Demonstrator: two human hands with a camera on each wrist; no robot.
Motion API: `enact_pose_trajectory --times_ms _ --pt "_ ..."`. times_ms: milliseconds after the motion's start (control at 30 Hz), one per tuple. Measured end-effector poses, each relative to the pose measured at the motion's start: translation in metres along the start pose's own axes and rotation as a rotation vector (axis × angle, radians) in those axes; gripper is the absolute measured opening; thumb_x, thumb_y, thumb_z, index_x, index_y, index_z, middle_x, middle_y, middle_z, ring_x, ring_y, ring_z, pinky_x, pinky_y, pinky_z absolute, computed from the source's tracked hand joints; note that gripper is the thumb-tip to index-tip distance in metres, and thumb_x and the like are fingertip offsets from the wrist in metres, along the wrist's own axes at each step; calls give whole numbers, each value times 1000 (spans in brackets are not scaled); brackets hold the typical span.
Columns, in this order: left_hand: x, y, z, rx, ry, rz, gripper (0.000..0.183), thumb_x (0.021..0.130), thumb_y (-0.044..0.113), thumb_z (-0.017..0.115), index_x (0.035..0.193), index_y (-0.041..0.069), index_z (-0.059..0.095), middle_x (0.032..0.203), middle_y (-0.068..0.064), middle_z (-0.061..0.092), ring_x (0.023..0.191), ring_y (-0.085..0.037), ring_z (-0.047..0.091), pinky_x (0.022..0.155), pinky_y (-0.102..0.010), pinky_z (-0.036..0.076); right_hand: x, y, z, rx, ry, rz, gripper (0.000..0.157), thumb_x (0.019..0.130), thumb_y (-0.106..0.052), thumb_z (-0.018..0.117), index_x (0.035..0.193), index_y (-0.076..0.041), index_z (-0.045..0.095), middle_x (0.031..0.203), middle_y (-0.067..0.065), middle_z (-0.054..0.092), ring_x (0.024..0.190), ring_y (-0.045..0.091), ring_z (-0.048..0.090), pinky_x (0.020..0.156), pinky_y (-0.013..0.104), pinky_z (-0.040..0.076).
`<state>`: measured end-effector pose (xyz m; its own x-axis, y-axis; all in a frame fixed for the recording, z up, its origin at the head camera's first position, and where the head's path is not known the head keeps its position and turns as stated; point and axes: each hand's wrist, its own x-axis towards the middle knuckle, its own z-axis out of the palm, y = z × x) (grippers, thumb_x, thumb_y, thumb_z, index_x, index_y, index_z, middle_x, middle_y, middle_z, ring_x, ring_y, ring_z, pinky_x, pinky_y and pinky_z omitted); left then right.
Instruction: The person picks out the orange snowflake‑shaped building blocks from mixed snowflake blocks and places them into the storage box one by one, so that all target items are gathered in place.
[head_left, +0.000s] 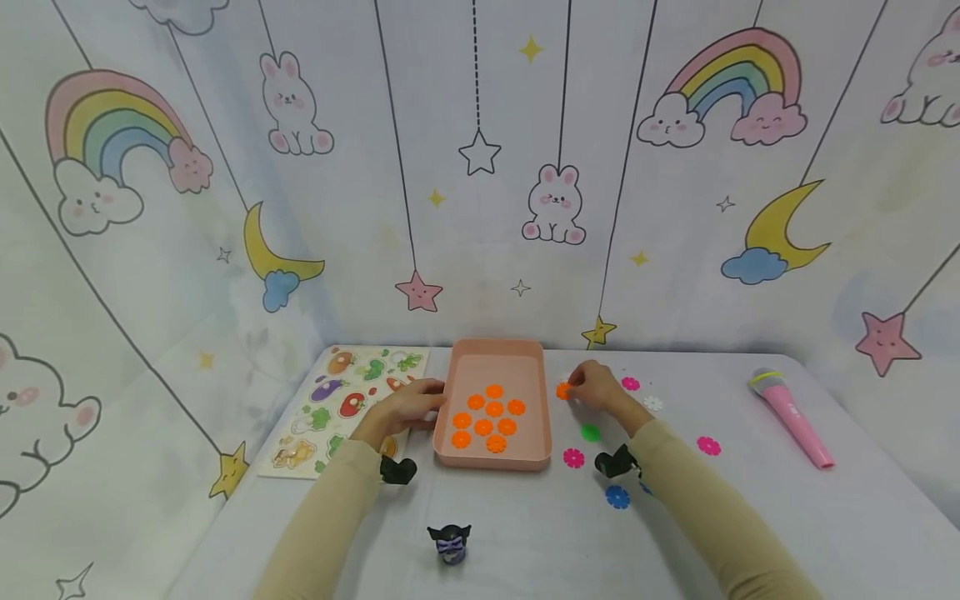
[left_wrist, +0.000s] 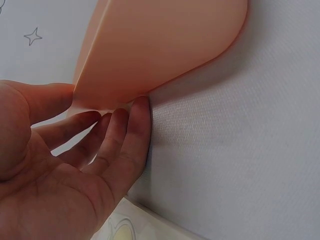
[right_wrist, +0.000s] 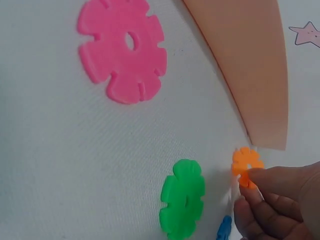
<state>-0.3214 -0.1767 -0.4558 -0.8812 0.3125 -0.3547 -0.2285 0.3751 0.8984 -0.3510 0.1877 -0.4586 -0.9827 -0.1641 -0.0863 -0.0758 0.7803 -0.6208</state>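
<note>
My right hand (head_left: 596,385) pinches an orange notched interlocking disc (right_wrist: 242,161) between thumb and fingers, just right of the pink tray (head_left: 491,461). Several orange discs (head_left: 496,444) of the same kind lie spread inside the tray. At the tray's left side, my left hand (left_wrist: 65,165) holds its wall, thumb at the rim and fingertips by the bottom edge. Close to the right hand, a green disc (right_wrist: 182,200) and a pink disc (right_wrist: 122,50) lie on the cloth. A blue disc piece (right_wrist: 224,229) shows partly beside the right fingers.
A board with vegetable pictures (head_left: 300,417) lies left of the tray, partly under the left arm. A small black-and-purple figure (head_left: 451,546) stands in front. A pink microphone (head_left: 795,421) lies far right. More discs, including a blue one (head_left: 618,497) and a white one (head_left: 653,403), are scattered on the right.
</note>
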Motion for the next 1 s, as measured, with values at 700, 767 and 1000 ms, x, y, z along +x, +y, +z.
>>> enact_pose_trajectory --times_ms 700,767,1000 --pt "1 -1 1 -5 12 7 48 108 19 51 152 0 42 143 -18 55 122 -30 57 99 -44 55 -10 -42 -13 92 30 -155 14 96 -10 69 104 1 71 97 11 71 88 24 64 81 37 57" --pt "2 -2 1 -5 14 12 48 108 18 50 152 0 43 143 -19 55 122 -30 58 98 -44 56 -7 -52 -9 102 11 -157 12 95 -9 69 103 1 71 96 10 71 89 24 64 79 35 57" --pt "2 -2 2 -5 23 8 48 108 18 51 151 0 43 142 -19 55 121 -30 58 98 -44 56 8 -74 13 148 -43 -158 9 90 -1 69 97 4 68 89 12 68 78 24 65 64 29 55"
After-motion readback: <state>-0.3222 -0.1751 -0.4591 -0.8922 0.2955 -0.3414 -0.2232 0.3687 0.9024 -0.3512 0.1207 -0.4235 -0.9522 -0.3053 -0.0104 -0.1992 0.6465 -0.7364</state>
